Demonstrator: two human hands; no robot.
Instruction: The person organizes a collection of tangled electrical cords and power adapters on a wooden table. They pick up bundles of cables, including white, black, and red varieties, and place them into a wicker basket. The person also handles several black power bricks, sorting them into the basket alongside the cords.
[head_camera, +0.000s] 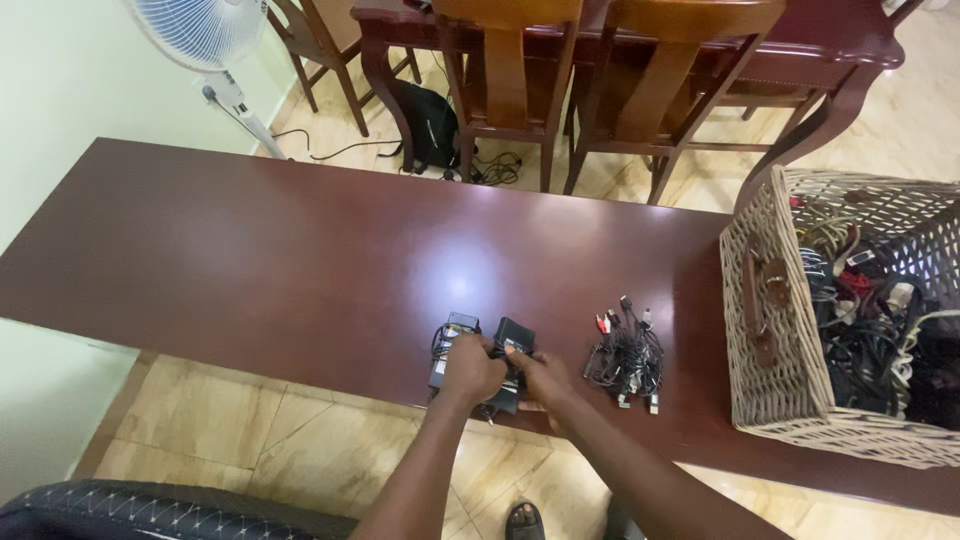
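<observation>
**Carefully gathering the black adapters near the table's edge**

Right now both of my hands are down on a pair of black power adapters with their cords, close to the near edge of the dark red-brown table (250, 250). My left hand (470, 368) is closed over the left adapter (452, 340), knuckles up, fingers curled around its body and some of its cable. My right hand (540, 380) comes in from the other side and grips the right adapter (513, 338), fingers wrapped narrowly around its lower half. The two blocks lie just beside each other, nearly touching, and their cords are bunched underneath my palms where I cannot see how they cross.

To do this well, I judge I should keep each block pinned flat while I sort out its lead, since the cords look loose enough to snag on one another. Pulling one block away fast would likely drag the other toward the edge, which is near. Better to lift slightly and feel for the cable that belongs to each.

Just to the right lies a small tangle of thin cables (626, 358) with coloured plugs, apart from my hands. Farther right stands a woven wicker basket (765, 330) full of more cords. Beyond the table are wooden chairs (505, 70), a black bag (430, 125) on the floor and a standing fan (205, 30).
</observation>
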